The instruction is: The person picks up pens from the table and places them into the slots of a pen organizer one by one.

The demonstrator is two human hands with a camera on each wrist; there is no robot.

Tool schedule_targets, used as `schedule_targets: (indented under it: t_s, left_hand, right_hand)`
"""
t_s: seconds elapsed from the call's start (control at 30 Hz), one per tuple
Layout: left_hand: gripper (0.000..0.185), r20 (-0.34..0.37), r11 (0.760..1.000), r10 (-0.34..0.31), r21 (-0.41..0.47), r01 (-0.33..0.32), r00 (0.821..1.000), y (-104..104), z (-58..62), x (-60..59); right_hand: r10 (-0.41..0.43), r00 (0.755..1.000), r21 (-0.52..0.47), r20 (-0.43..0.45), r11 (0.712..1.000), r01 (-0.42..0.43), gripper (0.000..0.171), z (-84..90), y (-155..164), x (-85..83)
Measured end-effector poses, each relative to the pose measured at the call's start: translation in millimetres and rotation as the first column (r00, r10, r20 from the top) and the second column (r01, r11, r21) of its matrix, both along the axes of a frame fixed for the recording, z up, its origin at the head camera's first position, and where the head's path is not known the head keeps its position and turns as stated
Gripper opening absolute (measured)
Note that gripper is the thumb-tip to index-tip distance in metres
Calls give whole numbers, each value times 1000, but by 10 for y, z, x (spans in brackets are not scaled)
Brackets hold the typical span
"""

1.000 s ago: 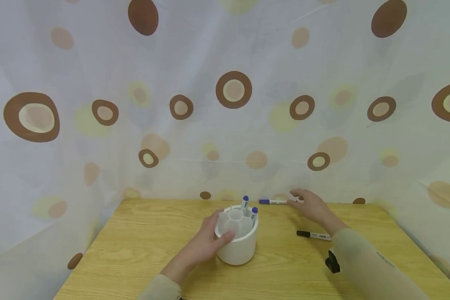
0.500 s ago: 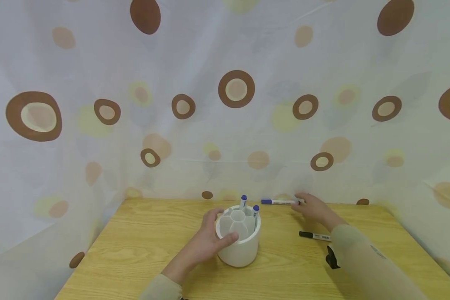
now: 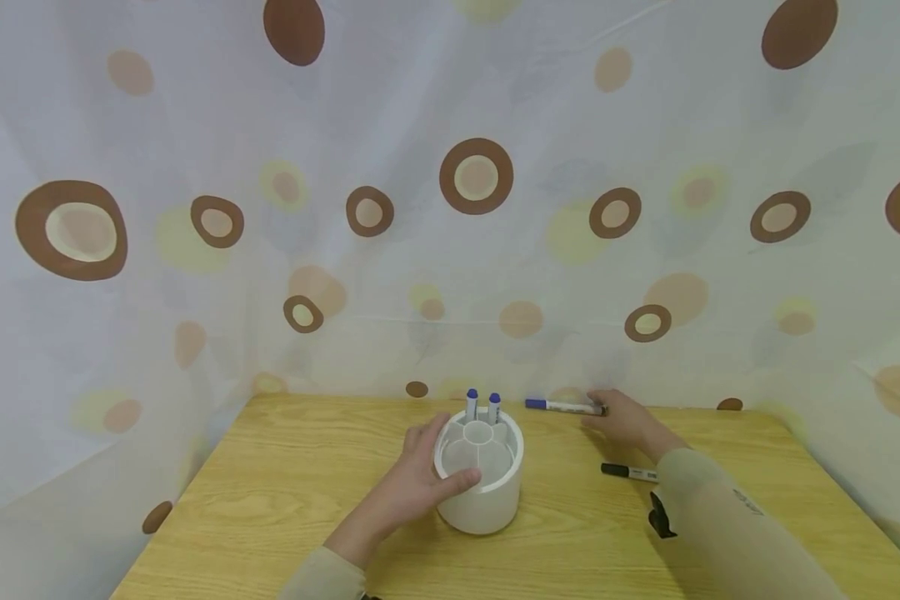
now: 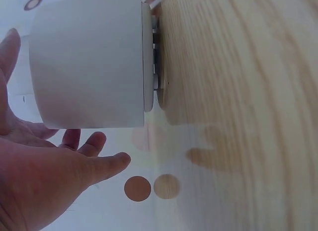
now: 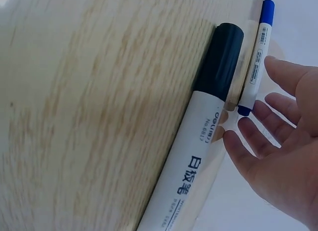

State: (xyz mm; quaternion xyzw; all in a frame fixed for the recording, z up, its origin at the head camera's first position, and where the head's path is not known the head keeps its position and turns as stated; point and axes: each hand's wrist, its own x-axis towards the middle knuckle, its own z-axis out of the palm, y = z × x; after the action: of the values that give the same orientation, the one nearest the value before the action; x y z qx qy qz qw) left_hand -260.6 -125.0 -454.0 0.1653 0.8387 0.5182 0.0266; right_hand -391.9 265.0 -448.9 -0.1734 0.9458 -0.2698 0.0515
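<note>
A round white pen holder (image 3: pixel 480 500) with inner compartments stands on the table, two blue-capped markers (image 3: pixel 472 406) upright at its back. My left hand (image 3: pixel 412 482) holds it from the left, thumb over the front rim and fingers along the far left side. At the back of the table lies another blue-capped marker (image 3: pixel 566 407). My right hand (image 3: pixel 626 419) is at that marker's right end, thumb and fingers spread around it in the right wrist view; whether they touch it I cannot tell. A black-capped whiteboard marker (image 5: pixel 189 141) lies nearer, partly behind my right sleeve in the head view.
The wooden table (image 3: pixel 285 500) meets a dotted curtain (image 3: pixel 390 350) at the back, with more curtain at both sides. The black-capped marker lies below my right forearm. A black strap piece (image 3: pixel 661 515) hangs at my right sleeve.
The two upright markers have swung from the holder's right side to its back as it turned under my left hand. My right hand has lowered to the lying blue-capped marker's right end.
</note>
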Motion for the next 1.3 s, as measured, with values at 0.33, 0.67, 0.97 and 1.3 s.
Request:
schedule_targets:
  t_s: [0.33,0.67,0.97,1.3]
  left_hand:
    - [104,-12,997,-36,71,37,999,13,3,-7]
    - [100,-46,999,-31,30,32,998,3,19,-1]
    - [98,-24,991,-96,89,98,995,-1,-12,-18]
    - [100,-9,995,-77,70,78,997,10,4,-1]
  right_hand:
    - [-30,1000,68,0,997,30,36,35,28,62]
    - [-74,997,85,33,994,71,17,22,57,127]
    - [-88,996,-37,-8,995,87,25,128,56,218]
    - [-197,980,-217,-34,958,185,38,246,32,452]
